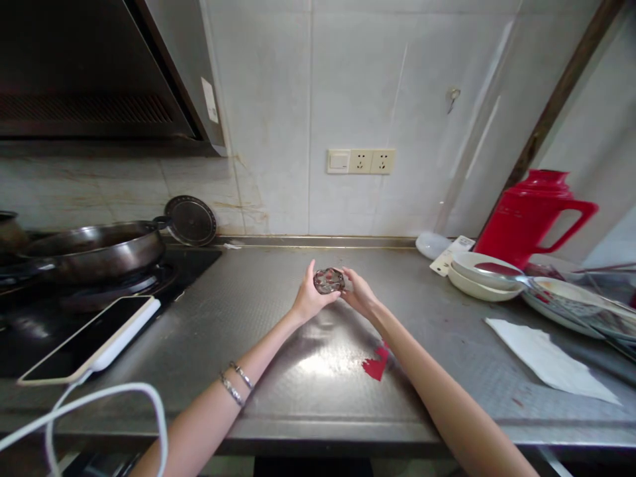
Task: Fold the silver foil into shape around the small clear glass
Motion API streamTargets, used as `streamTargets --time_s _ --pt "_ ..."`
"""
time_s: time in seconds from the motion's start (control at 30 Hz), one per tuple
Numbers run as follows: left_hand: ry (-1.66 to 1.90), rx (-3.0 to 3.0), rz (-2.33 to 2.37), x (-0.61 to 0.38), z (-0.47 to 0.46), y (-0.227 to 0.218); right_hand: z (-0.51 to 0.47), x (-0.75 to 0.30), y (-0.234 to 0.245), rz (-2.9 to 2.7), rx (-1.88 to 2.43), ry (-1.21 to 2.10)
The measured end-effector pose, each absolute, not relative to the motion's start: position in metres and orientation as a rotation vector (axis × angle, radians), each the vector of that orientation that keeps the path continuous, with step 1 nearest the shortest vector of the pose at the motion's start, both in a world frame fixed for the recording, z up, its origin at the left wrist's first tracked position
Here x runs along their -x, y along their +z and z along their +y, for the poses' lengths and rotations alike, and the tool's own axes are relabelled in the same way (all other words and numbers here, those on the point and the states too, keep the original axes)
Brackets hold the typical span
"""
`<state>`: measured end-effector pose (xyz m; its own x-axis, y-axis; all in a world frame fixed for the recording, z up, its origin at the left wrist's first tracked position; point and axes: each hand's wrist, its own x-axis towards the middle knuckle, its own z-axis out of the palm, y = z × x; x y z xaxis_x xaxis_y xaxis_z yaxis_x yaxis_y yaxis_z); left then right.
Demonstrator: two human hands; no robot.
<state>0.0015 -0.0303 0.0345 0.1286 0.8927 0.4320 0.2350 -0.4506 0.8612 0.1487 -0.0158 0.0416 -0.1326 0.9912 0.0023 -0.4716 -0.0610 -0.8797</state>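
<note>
Between my two hands is a small round dish-like piece (328, 281), dark at the rim and see-through in places, with reddish patches inside. Its exact kind is too small to make out. My left hand (312, 295) grips it from the left, thumb up along its side. From the right, the fingers of my right hand (358, 293) close on its edge. Both hands are above the steel counter (268, 298). Nearer to me, beside my right forearm, lies a torn red scrap (376, 366).
Left, a steel pan (99, 248) sits on the stove, with a phone (89, 341) and its white cable (156, 404) in front. A dark round disc (191, 220) leans on the wall. Right are stacked bowls (484, 288), a red thermos jug (527, 215) and a white paper sheet (546, 358).
</note>
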Motion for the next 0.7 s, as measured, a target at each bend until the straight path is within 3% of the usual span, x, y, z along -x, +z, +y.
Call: streamTargets --time_s 0.7 --pt "1.225 -1.844 0.891 -0.005 -0.035 0.032 -0.019 -0.152 0.045 -0.902 0.765 1.588"
